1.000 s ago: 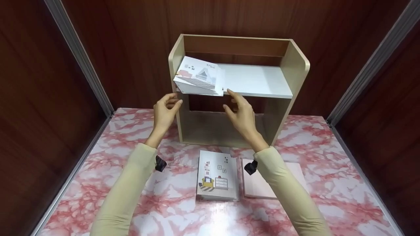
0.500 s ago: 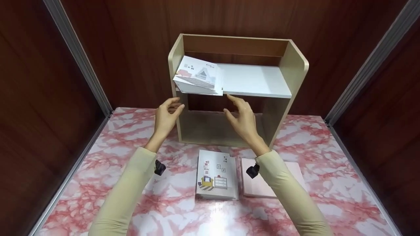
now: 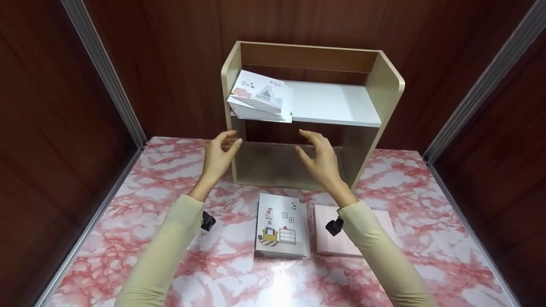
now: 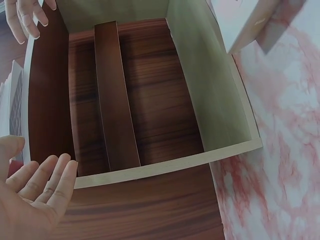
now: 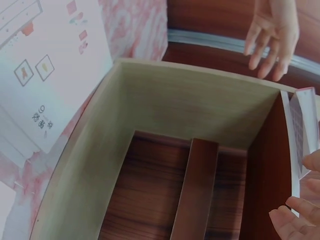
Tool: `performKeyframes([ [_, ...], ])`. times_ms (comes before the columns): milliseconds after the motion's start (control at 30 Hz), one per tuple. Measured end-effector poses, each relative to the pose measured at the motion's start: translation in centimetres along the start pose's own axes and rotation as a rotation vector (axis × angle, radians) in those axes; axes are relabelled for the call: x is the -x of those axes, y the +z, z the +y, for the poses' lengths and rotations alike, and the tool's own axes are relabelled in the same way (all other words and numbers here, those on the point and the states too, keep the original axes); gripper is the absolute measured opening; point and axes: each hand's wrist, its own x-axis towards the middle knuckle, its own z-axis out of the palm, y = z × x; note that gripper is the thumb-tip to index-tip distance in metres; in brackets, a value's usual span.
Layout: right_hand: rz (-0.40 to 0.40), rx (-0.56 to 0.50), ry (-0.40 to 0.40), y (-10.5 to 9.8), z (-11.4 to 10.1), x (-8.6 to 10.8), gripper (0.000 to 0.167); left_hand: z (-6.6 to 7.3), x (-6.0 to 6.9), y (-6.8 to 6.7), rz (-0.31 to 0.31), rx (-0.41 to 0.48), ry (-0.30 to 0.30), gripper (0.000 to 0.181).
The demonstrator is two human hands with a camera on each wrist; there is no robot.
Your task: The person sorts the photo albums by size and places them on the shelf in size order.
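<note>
In the head view, a small stack of white books (image 3: 258, 94) with a house drawing lies flat on the left of the upper shelf (image 3: 335, 102). The stack sits askew, its front corner over the shelf's front edge. My left hand (image 3: 218, 157), fingers loosely bent and holding nothing, is below it by the left side panel. My right hand (image 3: 322, 160) hovers in front of the lower compartment, also holding nothing, thumb and fingers apart. Between my forearms, another stack of white books (image 3: 281, 226), its cover showing a yellow armchair and a dresser, rests on the table.
The light wooden bookshelf (image 3: 391, 85) stands against a dark wood wall (image 3: 298, 21). A pale pink book (image 3: 337, 243) lies on the red-and-white marbled table (image 3: 140, 204), partly under my right forearm. Dark wood panels (image 3: 59, 128) close in both sides.
Both hands have drawn down and back from the shelf's front edge. The right hand has also shifted slightly right, away from the upper books. The books stay where they were.
</note>
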Motion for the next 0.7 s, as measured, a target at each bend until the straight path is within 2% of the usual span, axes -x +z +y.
performKeyframes([
  [167, -0.005, 0.016, 0.005, 0.1, 0.4, 0.5, 0.039, -0.1, 0.5, 0.2, 0.004, -0.029, 0.02, 0.032],
  [700, -0.018, -0.005, -0.034, 0.1, 1.7, 2.1, 0.036, -0.7, 2.0, 0.6, -0.058, -0.026, -0.021, 0.037],
])
